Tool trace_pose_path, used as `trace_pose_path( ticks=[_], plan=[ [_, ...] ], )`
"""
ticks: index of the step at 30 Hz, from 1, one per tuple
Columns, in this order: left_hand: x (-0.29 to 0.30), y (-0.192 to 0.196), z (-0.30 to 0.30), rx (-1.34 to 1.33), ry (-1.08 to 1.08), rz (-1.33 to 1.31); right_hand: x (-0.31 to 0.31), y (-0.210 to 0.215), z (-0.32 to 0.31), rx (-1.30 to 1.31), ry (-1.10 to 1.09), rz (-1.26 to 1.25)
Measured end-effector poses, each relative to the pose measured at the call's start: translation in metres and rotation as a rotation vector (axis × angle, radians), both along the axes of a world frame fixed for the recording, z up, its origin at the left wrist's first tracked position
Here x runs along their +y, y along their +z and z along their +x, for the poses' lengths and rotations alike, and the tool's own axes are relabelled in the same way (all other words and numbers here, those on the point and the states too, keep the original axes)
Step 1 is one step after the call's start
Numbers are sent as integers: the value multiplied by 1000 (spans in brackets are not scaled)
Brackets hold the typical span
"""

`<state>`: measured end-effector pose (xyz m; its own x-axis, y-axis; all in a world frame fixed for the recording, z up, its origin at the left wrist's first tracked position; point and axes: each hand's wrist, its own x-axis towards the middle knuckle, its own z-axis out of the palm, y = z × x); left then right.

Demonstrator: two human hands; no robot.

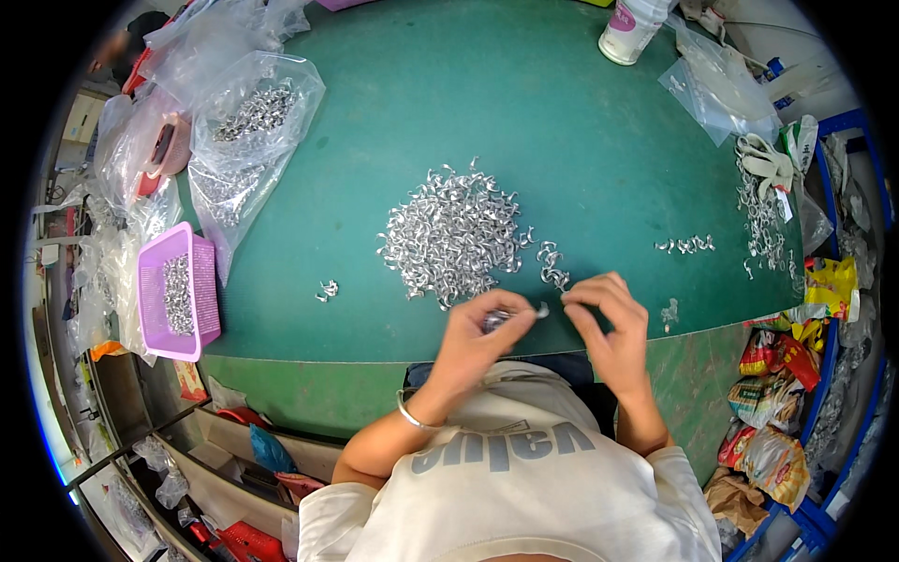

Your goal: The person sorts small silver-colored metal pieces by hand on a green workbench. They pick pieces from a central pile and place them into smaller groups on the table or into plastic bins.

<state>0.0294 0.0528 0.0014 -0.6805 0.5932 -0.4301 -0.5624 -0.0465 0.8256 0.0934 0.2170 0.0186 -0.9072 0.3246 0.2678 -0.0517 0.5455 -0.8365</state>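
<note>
A heap of small shiny curved metal pieces (454, 234) lies in the middle of the green table. My left hand (478, 337) is at the heap's near edge, its fingers curled round several of these metal pieces. One piece (542, 310) sticks out past the thumb and forefinger. To the right of it, my right hand (613, 328) has thumb and forefinger brought together in a pinch. What lies between those fingertips is too small to make out. Just beyond them is a short string of metal pieces (552, 265), apart from the heap.
A purple basket (208, 290) of metal pieces stands at the left, near a clear plastic bag (257, 159) of more. Small groups of pieces (326, 291) lie left and right (685, 244). Gloves (766, 165) and a white bottle (632, 33) are at the right.
</note>
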Motion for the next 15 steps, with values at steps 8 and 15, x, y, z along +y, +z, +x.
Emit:
trace_pose_path(
  ticks=[8, 15],
  plan=[
    [-89, -35, -28, 646, 656, -633, 23, -37, -2, -154, -41, 219],
    [-124, -41, -47, 724, 811, -775, 23, -39, -4, -149, -14, 233]
  ],
)
